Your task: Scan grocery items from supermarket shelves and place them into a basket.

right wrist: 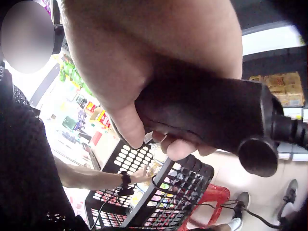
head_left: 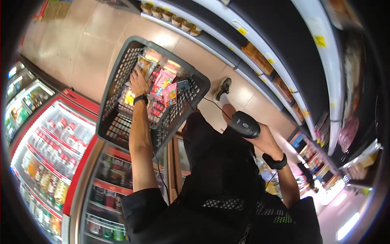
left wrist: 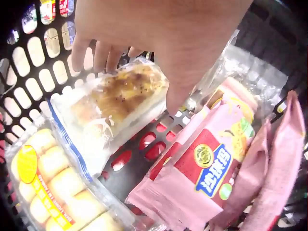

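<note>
My left hand [head_left: 139, 84] reaches into a dark grey perforated shopping basket [head_left: 109, 83]. It grips one end of a clear-wrapped bread loaf [left wrist: 127, 96], with thumb and fingers on opposite sides; the fingertips are partly hidden behind it. Beside the loaf lie a bag of small pale rolls [left wrist: 60, 178] and several pink snack packets [left wrist: 202, 168]. My right hand [head_left: 264, 140] holds a black corded handheld device [head_left: 245, 125] with a round button, outside the basket. In the right wrist view, the thumb and fingers wrap round the device's body [right wrist: 202, 110].
Red-framed drink coolers [head_left: 61, 138] stand at the left. Shelving [head_left: 260, 49] runs along the right, with tan packs on it. A small black box [head_left: 183, 85] sits in the basket with a cable. A red object [right wrist: 211, 199] shows beneath the basket; a shoe [head_left: 223, 88] is nearby.
</note>
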Demonstrator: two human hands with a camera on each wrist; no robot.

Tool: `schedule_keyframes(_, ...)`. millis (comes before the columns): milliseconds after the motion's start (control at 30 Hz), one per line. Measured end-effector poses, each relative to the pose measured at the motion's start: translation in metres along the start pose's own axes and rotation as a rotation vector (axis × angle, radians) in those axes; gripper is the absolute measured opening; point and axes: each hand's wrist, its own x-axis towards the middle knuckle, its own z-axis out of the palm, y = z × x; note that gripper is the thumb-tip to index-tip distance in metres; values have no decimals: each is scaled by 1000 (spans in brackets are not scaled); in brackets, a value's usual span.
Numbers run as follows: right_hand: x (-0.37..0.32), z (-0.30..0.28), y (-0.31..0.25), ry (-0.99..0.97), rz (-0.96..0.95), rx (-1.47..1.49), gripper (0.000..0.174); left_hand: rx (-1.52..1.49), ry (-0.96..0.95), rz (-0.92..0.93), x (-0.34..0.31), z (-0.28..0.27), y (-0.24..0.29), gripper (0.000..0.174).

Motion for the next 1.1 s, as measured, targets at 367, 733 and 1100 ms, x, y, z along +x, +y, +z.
schedule_keyframes(367,22,-1,-28,-23,-51,-1,46,-62,-50,-72,31,17,-26,76)
schedule_keyframes(733,18,10,-70,-31,-430,-50,53,-1504,-608,-211,-94,-150,-20,43)
schedule_keyframes(1100,-3,-1,-98,111,-802,115,45,-2068,-890,-234,-76,-173,60,55)
